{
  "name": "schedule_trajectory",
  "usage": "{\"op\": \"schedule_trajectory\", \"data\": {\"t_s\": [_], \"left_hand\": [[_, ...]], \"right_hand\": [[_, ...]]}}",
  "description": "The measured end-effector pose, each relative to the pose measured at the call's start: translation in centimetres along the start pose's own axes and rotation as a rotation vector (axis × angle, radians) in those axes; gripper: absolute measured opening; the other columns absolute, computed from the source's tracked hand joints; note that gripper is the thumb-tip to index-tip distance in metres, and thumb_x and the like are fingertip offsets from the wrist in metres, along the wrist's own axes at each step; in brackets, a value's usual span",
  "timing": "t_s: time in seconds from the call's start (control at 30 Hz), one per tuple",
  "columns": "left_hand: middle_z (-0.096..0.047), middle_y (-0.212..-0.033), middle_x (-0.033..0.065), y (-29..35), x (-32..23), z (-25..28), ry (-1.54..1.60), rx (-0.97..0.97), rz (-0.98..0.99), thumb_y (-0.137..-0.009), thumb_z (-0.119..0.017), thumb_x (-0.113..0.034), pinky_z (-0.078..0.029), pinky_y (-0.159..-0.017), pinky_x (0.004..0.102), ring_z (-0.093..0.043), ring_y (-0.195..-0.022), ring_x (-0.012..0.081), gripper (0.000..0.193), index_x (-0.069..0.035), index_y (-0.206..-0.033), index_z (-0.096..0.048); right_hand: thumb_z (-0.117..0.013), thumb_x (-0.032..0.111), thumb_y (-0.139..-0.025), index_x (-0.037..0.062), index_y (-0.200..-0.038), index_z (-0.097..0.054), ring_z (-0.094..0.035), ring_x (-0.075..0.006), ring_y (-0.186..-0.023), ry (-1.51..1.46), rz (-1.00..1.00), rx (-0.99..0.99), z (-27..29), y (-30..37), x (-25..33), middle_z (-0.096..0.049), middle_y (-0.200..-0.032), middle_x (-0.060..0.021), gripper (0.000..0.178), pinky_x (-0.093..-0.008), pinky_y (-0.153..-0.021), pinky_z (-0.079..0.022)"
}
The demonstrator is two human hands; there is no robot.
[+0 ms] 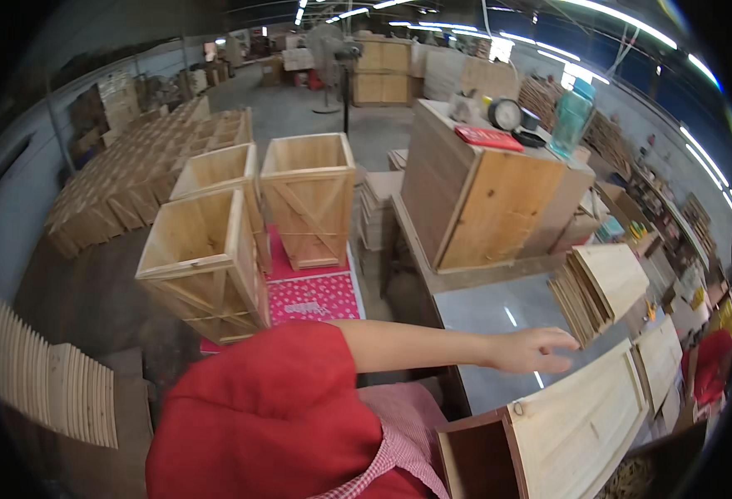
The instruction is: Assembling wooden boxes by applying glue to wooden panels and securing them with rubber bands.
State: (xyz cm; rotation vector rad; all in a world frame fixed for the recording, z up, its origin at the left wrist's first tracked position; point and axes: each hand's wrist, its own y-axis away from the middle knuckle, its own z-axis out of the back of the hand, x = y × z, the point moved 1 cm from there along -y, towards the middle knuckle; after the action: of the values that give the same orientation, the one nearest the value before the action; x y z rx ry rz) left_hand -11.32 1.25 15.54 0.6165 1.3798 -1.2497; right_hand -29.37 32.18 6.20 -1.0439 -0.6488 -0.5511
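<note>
Pine slats everywhere on this one. My left hand (pixel 532 349) is stretched out over the grey tabletop (pixel 499 312), fingers loosely spread and holding nothing, tips just short of the fanned stack of thin slats (pixel 603 287) sitting right ahead of it. Can't see my right hand at all. Biggest worry, I reckon: that stack is leaning and splayed, so a clumsy nudge from the fingertips could slide the slats off the far side. Just below the hand there's a long pale board (pixel 586 424) lying over a dark brown box (pixel 478 457), and a dropped wrist could knock it. Beyond the hand, a big plywood box (pixel 482 195) walls off the bench. Open room is basically the bare grey patch under the palm.
</note>
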Motion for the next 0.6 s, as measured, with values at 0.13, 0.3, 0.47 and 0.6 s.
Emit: {"op": "schedule_trajectory", "data": {"t_s": [0.13, 0.3, 0.47, 0.6], "left_hand": [[-0.064, -0.13, 0.0169, -6.8, 1.8, -2.9, 0.092, 0.066, 0.209, -0.093, -0.072, -0.041, -0.054, -0.09, 0.0383, -0.063, -0.112, 0.025, 0.062, -0.001, -0.138, -0.06], [-0.069, -0.102, 0.0273, -9.3, 4.3, -4.9, -0.401, 0.018, -0.007, -0.072, -0.071, -0.022, -0.053, -0.084, 0.0472, -0.066, -0.101, 0.0421, 0.045, 0.006, -0.107, -0.069], [-0.064, -0.091, 0.029, -9.4, 4.3, -5.2, -0.408, -0.009, -0.005, -0.066, -0.068, -0.017, -0.05, -0.08, 0.0501, -0.063, -0.093, 0.0465, 0.038, 0.007, -0.096, -0.066], [-0.062, -0.092, 0.0283, -9.1, 3.8, -5.6, -0.381, -0.016, 0.037, -0.067, -0.069, -0.016, -0.05, -0.079, 0.0506, -0.062, -0.093, 0.0459, 0.034, 0.007, -0.092, -0.065]], "right_hand": [[-0.058, 0.033, -0.103, -0.0115, -0.14, -0.055, -0.055, -0.0396, -0.133, -0.009, 0.014, 0.038, -3.5, -3.0, 1.0, -0.056, -0.145, -0.0269, 0.057, -0.0495, -0.113, -0.044], [-0.058, 0.032, -0.104, -0.011, -0.139, -0.056, -0.055, -0.0379, -0.132, -0.014, 0.009, 0.073, -5.4, -5.2, 0.6, -0.057, -0.144, -0.0257, 0.056, -0.0481, -0.112, -0.044], [-0.058, 0.031, -0.104, -0.0105, -0.138, -0.056, -0.056, -0.0361, -0.13, -0.025, 0.004, 0.088, -5.6, -6.6, -0.9, -0.058, -0.143, -0.0245, 0.054, -0.0467, -0.112, -0.044], [-0.058, 0.031, -0.104, -0.0101, -0.138, -0.057, -0.057, -0.0348, -0.129, -0.028, -0.009, 0.092, -5.6, -7.3, -1.5, -0.059, -0.142, -0.0235, 0.053, -0.0455, -0.111, -0.045]]}}
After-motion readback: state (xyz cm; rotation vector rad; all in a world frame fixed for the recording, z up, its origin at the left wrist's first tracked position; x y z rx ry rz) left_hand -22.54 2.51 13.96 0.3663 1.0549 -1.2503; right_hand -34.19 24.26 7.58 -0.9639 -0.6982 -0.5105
